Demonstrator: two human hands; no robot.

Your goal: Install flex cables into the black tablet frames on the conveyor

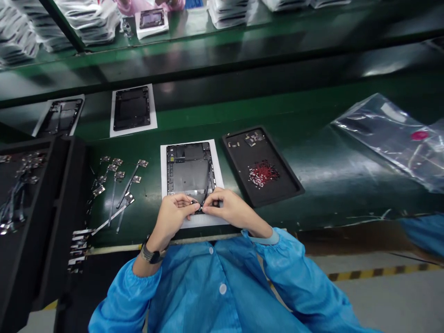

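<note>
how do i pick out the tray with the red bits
On the green bench, find the open tablet frame on white paper, where the left hand and right hand pinch a dark cable. Just right of it lies a shallow black tray. Unlike the dark trays at far left, it carries a small heap of red bits.

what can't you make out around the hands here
Head view:
- Lower end of the cable: covered by the left hand and right hand pinching it.
- Near edge of the tablet frame: under both hands.
- Red bits in the black tray: too small to identify.
- Side tray: cut by the left edge.
</note>
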